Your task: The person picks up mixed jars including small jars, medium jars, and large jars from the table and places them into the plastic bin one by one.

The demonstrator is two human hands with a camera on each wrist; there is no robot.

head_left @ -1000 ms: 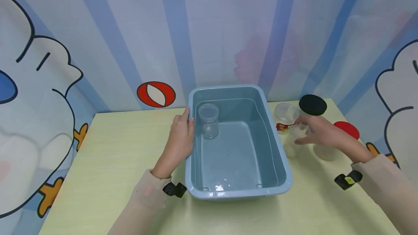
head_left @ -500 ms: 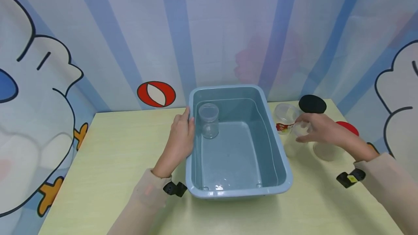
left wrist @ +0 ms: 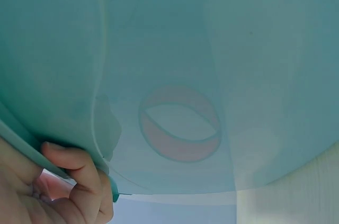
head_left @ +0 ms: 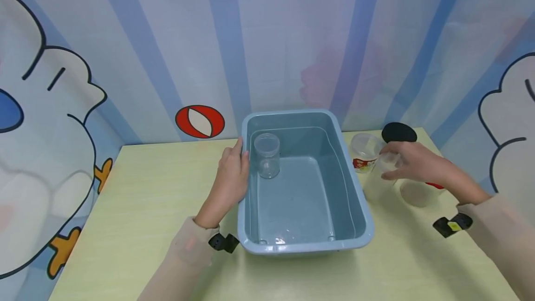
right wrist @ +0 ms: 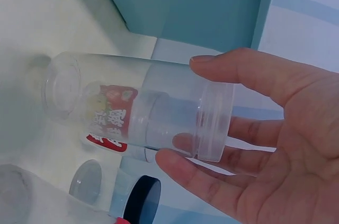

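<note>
My left hand (head_left: 231, 173) grips the left rim of a blue plastic basin (head_left: 305, 246); in the left wrist view its fingers (left wrist: 79, 166) curl under the rim. Inside the basin, at the back left, stands a clear lidded jar (head_left: 267, 154). To the basin's right, my right hand (head_left: 415, 161) holds a tall clear plastic jar (head_left: 376, 182) near its translucent lid (right wrist: 216, 123). The right wrist view shows the thumb on one side and fingers on the other. Whether this jar's base touches the table is hard to tell.
Behind the held jar stands a clear jar with a red label (head_left: 362, 165). A black-lidded jar (head_left: 398, 132) is at the back right. A red-lidded jar (head_left: 414, 193) sits partly hidden beneath my right hand. A printed cloth (head_left: 276, 36) hangs behind the table (head_left: 175, 189).
My right hand has shifted slightly to the right and now covers more of the red lid. More of the held jar's top shows. The left hand and basin stay put.
</note>
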